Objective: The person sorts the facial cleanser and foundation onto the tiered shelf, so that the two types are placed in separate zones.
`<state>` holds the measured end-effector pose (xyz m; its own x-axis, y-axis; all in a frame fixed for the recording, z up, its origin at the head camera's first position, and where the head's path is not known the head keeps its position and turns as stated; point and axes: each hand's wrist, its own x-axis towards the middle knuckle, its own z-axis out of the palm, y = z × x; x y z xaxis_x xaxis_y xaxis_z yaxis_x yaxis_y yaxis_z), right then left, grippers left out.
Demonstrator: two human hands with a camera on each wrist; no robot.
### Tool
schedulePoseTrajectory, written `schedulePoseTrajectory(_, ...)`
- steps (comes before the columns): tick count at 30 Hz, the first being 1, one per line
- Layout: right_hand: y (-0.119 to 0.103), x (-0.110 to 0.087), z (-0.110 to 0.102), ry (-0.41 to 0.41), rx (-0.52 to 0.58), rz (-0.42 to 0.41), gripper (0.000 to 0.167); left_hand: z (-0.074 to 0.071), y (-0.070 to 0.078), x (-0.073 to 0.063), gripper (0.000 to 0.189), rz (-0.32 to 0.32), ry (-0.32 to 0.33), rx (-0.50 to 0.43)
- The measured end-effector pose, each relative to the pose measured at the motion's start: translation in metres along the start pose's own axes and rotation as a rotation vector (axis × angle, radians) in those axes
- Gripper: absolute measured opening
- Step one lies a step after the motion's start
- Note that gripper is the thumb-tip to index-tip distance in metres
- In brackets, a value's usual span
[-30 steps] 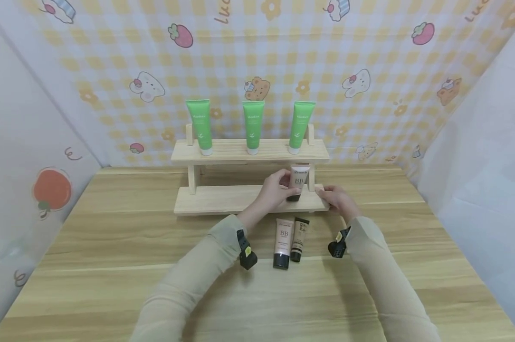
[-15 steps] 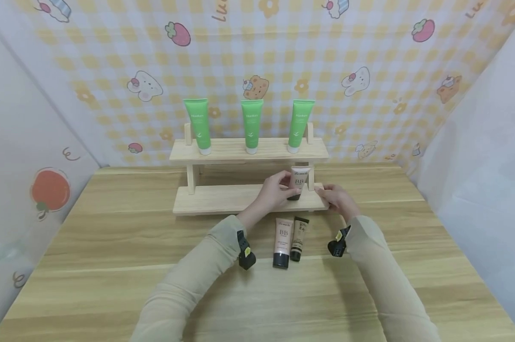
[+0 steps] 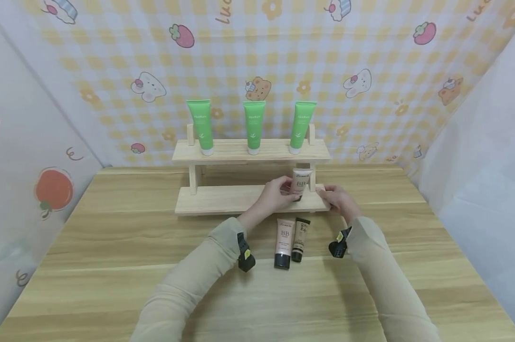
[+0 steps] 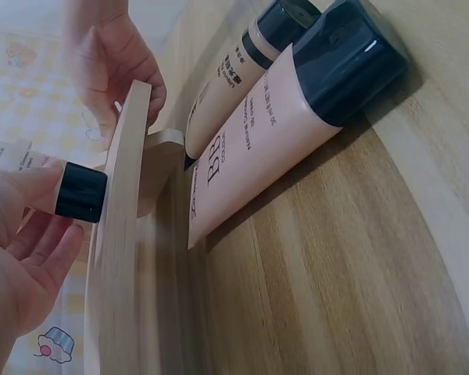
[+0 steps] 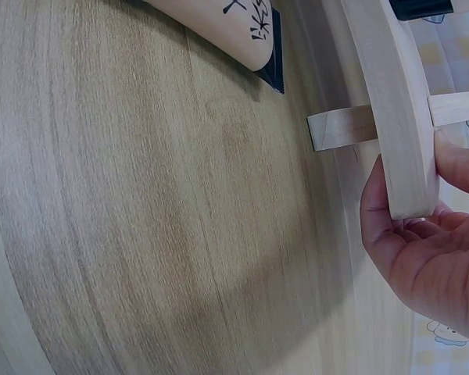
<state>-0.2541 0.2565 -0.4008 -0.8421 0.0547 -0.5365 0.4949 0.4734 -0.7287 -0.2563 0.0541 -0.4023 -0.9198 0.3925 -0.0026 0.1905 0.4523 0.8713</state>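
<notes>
- On the upper shelf (image 3: 274, 151), three green tubes (image 3: 254, 126) in a spaced row, upright on white caps; beyond, a yellow-checked cloth (image 3: 223, 57).
- On the bench (image 3: 112, 266), at the near side of the lower shelf (image 3: 219, 198), a pink BB tube (image 3: 284, 237) and a slimmer beige tube (image 3: 300, 235) lying side by side, black caps toward the near edge.
- Close in on the right of the held BB tube (image 3: 301, 179), a wooden post (image 3: 312, 183); above and farther back, the upper shelf.
- Pinched between thumb and fingers of the left hand (image 3: 274, 194), from the left: the held BB tube, roughly upright at the right part of the lower shelf, cap down.
- Clamped on the right end of the lower shelf, just right of that tube: the right hand (image 3: 339, 199).
- Plain in the left wrist view, the tube's black cap (image 4: 81, 191), close against the board; largely covered by fingers in the head view. Cannot tell if fully seated.
- Only in the right wrist view, curled fingers beneath the shelf end, beside a wooden foot (image 5: 342, 129).
</notes>
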Motion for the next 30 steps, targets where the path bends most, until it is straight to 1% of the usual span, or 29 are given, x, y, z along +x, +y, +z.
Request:
schedulePoseTrajectory(3,0.000,0.001,0.001,-0.003,0.005,-0.001,0.060,-0.002,0.000,-0.002,0.047,0.004,-0.001,-0.008)
schedulePoseTrajectory(8,0.000,0.002,0.003,0.005,0.040,0.005,0.059,-0.007,-0.001,-0.008,0.052,-0.010,-0.006,-0.035)
schedulePoseTrajectory(11,0.001,0.002,0.003,0.020,0.049,0.003,0.059,-0.011,-0.002,-0.011,0.051,-0.022,-0.005,-0.055)
schedulePoseTrajectory(17,0.002,0.002,0.002,0.021,0.060,-0.004,0.064,-0.018,-0.005,-0.018,0.049,-0.035,-0.018,-0.080)
schedulePoseTrajectory(21,0.003,0.002,0.002,0.016,0.066,-0.001,0.064,-0.022,-0.006,-0.025,0.043,-0.055,-0.057,-0.051)
schedulePoseTrajectory(25,0.002,0.002,0.002,0.007,0.061,-0.004,0.065,-0.026,-0.007,-0.035,0.039,-0.071,-0.124,0.001)
schedulePoseTrajectory(30,0.001,0.002,0.002,0.007,0.055,-0.007,0.064,-0.030,-0.008,-0.046,0.037,-0.065,-0.209,0.035)
